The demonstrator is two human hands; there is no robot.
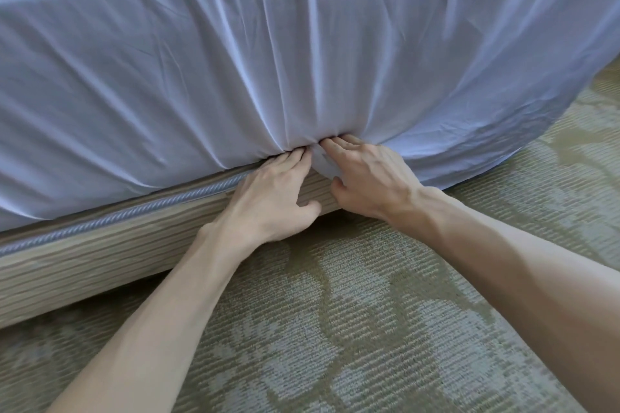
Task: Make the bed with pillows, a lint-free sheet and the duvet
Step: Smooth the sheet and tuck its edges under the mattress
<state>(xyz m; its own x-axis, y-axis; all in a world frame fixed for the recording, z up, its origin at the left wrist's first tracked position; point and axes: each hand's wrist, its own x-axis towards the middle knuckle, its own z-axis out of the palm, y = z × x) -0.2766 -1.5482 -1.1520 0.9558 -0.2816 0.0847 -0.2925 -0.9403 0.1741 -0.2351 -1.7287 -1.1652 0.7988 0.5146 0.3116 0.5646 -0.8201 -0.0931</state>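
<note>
A pale blue sheet (235,70) covers the mattress and hangs down its side, with folds running toward one spot at the lower edge. At that spot my left hand (271,198) and my right hand (369,174) meet side by side. The straight fingers of both hands push the sheet's edge into the gap between the mattress and the bed base (100,261), and their fingertips are hidden in the fabric. To the right of my hands the sheet hangs loose down to the floor. No pillows or duvet are in view.
The bed base is ribbed beige with a grey rope-like trim (117,214) along its top. A patterned green and pale carpet (335,329) covers the floor in front of the bed.
</note>
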